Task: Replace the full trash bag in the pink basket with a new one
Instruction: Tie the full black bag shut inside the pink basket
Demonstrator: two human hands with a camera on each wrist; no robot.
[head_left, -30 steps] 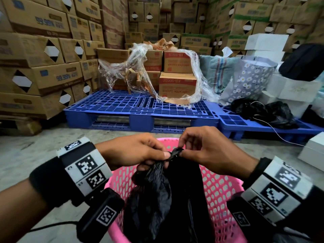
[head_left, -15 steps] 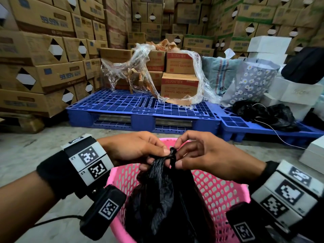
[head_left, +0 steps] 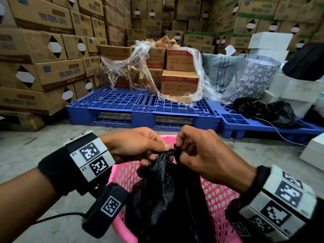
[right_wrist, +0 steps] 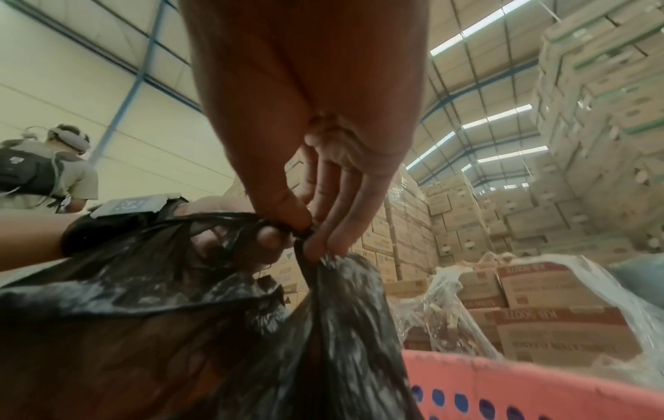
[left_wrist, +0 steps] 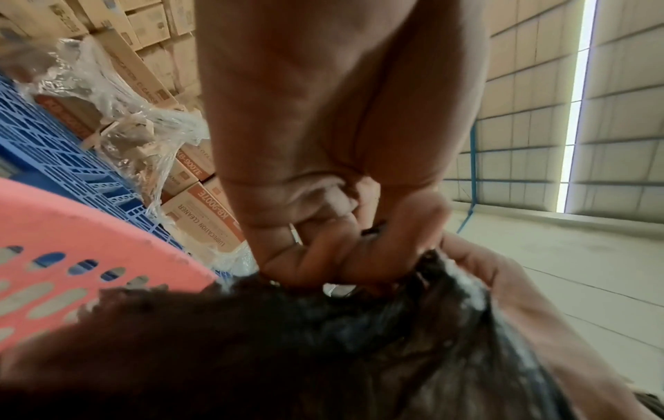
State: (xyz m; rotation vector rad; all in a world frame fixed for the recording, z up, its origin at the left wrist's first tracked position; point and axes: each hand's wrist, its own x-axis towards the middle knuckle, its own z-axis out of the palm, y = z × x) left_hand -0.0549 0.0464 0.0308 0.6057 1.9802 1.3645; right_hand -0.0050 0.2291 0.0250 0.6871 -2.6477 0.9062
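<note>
At lower centre of the head view, the pink basket (head_left: 219, 195) holds the black trash bag (head_left: 163, 199), whose body fills the basket while its gathered neck rises above the rim. My left hand (head_left: 138, 146) pinches one twisted end of the neck; my right hand (head_left: 205, 153) pinches the other between thumb and fingers (right_wrist: 337, 216). Behind, a blue pallet (head_left: 126, 104) carries cardboard boxes (head_left: 178, 81) under loose plastic wrap (head_left: 128, 67).

We wear black wristbands (head_left: 57, 174) on both forearms, each carrying white blocks with black square fiducial markers (head_left: 88, 151). A black camera module (head_left: 105, 210) with cable (head_left: 57, 216) hangs below.
</note>
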